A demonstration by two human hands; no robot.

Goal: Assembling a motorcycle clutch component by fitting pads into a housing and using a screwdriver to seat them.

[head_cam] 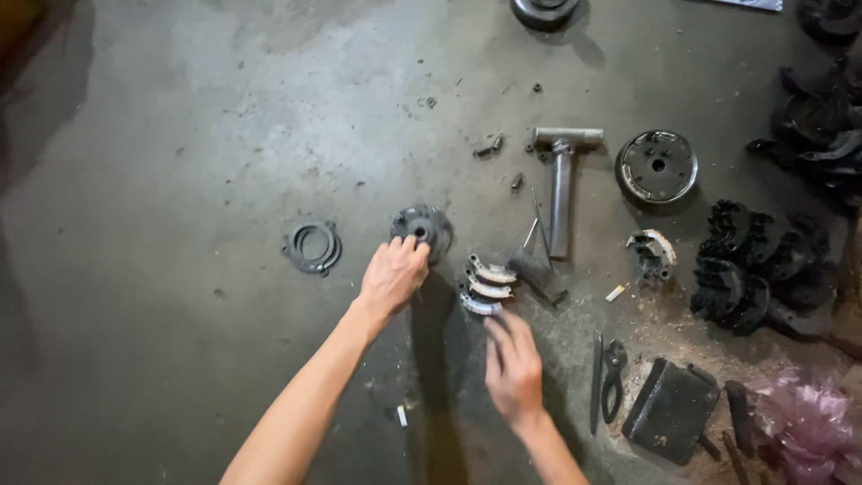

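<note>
My left hand (393, 272) reaches forward over the concrete floor, its fingers resting on the near edge of a dark round metal plate (426, 224). My right hand (513, 366) hovers nearer to me, blurred, fingers together and pointing toward a stack of curved brake-shoe pieces (486, 287) with pale linings. Whether it touches them I cannot tell; nothing shows in its grip.
Dark rings (313, 247) lie to the left. A metal T-shaped tool (562, 184), a round drum plate (657, 166), a single brake shoe (654, 251), pliers (612, 377), a black block (671, 410) and piles of black toothed parts (754, 269) fill the right side.
</note>
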